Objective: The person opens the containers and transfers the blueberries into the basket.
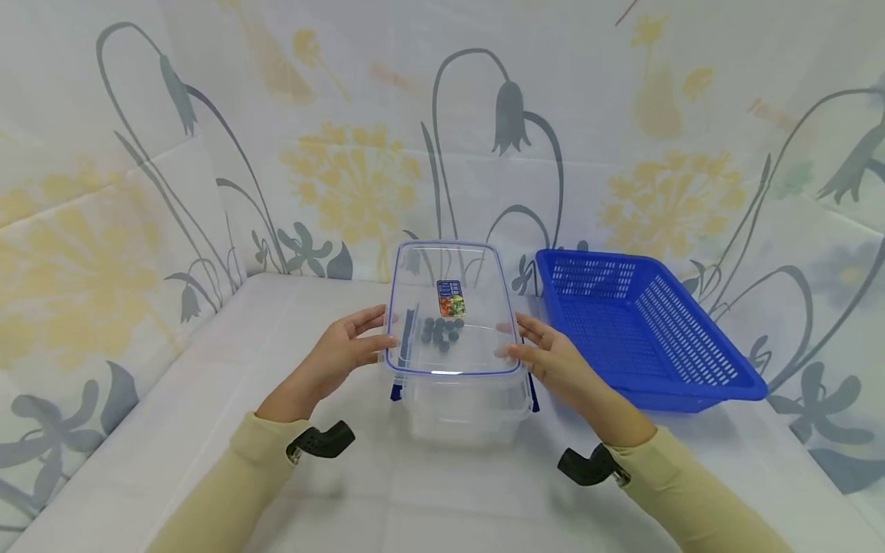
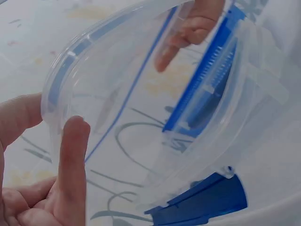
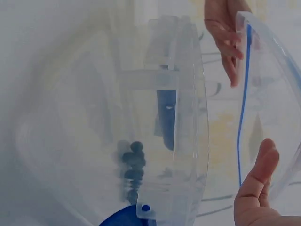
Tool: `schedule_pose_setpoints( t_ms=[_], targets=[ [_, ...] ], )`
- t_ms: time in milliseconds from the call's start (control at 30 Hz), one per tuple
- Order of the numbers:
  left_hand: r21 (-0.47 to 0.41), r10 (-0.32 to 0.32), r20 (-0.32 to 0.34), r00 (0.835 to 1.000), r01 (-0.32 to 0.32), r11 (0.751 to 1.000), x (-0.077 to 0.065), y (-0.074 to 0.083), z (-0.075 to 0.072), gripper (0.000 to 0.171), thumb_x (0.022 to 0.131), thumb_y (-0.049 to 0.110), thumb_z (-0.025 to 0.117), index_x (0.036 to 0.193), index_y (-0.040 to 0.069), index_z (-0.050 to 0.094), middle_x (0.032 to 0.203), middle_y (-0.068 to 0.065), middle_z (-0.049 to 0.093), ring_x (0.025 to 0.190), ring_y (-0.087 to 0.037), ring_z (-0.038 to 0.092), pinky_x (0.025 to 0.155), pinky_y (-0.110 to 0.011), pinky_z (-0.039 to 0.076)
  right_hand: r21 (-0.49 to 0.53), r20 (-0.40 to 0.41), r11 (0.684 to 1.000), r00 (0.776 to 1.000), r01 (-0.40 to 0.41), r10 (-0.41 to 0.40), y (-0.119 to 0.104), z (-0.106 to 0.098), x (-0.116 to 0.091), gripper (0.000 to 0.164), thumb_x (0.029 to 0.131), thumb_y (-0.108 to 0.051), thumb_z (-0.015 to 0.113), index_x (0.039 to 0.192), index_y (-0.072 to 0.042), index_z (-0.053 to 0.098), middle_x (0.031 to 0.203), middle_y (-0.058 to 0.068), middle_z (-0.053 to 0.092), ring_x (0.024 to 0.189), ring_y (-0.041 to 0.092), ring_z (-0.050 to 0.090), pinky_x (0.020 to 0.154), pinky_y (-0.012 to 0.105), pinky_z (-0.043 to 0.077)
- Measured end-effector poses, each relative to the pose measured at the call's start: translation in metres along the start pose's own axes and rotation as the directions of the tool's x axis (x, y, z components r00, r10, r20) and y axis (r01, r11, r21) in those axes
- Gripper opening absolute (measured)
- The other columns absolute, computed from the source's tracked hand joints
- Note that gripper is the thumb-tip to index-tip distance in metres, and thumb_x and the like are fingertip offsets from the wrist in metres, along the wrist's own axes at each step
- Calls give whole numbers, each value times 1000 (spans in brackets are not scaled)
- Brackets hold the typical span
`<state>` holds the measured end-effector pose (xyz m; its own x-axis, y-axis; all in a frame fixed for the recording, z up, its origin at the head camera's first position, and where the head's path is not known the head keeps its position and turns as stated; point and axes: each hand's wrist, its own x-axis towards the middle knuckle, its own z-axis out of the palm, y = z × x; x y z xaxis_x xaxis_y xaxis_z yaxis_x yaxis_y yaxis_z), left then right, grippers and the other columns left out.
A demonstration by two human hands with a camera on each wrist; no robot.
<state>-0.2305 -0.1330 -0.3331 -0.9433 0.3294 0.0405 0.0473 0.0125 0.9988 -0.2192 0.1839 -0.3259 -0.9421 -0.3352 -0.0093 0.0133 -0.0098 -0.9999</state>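
Observation:
A clear plastic lid (image 1: 415,280) with a blue seal and a printed label (image 1: 451,298) is held over a clear food container (image 1: 466,415). My left hand (image 1: 342,349) grips the lid's left edge between thumb and fingers. At the opposite edge my right hand (image 1: 556,357) pinches it the same way. Both wrist views show a gap between the raised lid and the container's rim (image 3: 200,117). Several dark round balls (image 3: 135,160) lie inside the container, seen through the lid in the head view. Blue clip flaps (image 2: 202,202) hang open at its sides.
A blue perforated plastic basket (image 1: 674,401) stands to the right of the container, close to my right hand. White cloth (image 1: 332,476) covers the table, and a flower-printed curtain (image 1: 359,92) hangs behind it.

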Motion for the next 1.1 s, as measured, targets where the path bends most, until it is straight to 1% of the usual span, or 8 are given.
schedule_pose_setpoints(
  t_ms=[100,200,433,600,733,833,933,1100],
  targets=[
    [-19,-16,-1,1000,16,1000,-2,3,-8,68,90,9,61,146,4,24,133,-18,40,97,-20,57,85,-37,49,95,51,995,999,-7,2,0,6,2,74,87,3,51,147,3,7,135,19,23,87,8,55,78,18,44],
    [-37,-23,2,1000,23,999,-3,3,-19,67,90,7,59,147,5,22,127,-17,40,90,-14,56,81,-33,50,88,82,996,997,-14,7,2,12,6,78,84,5,52,147,-1,8,131,16,23,81,10,51,72,20,43],
    [-12,-6,-3,1000,6,1000,-9,1,-47,67,91,10,59,146,2,22,135,-22,35,93,-11,57,81,-31,51,129,114,992,994,-15,0,3,34,18,80,84,5,57,148,-7,11,145,20,17,89,16,53,78,23,47],
    [-2,2,-8,1000,-2,1000,-16,3,-64,66,92,11,57,146,0,21,133,-13,41,96,-8,55,78,-27,50,162,93,987,996,1,-16,2,50,26,74,84,5,59,145,-3,18,141,21,31,96,19,55,79,25,49],
    [-61,2,-14,1000,-3,998,-23,3,-76,65,92,8,57,145,-2,21,122,-3,50,94,-8,57,76,-25,51,172,59,985,998,-8,-2,2,65,31,65,84,7,59,140,2,27,133,22,41,98,22,56,78,26,50],
    [-119,2,-27,1000,-5,993,-30,2,-85,58,92,5,57,143,0,30,116,1,56,93,-8,60,75,-25,51,192,55,981,998,-18,7,2,77,34,61,84,8,58,138,3,31,131,23,43,104,26,53,80,26,49],
    [-171,21,-31,999,-26,985,-36,1,-95,42,92,3,56,132,10,47,113,4,60,91,-8,61,73,-24,51,208,75,978,997,-19,3,3,88,36,63,84,8,58,140,2,30,133,24,40,109,28,50,83,26,47],
    [-227,84,-25,996,-87,970,-44,0,-111,32,92,-3,51,111,20,65,108,4,65,89,-8,62,71,-22,51,234,73,972,997,-15,-2,5,104,43,62,84,7,57,141,1,31,129,20,44,100,22,54,80,25,47]
  ],
)
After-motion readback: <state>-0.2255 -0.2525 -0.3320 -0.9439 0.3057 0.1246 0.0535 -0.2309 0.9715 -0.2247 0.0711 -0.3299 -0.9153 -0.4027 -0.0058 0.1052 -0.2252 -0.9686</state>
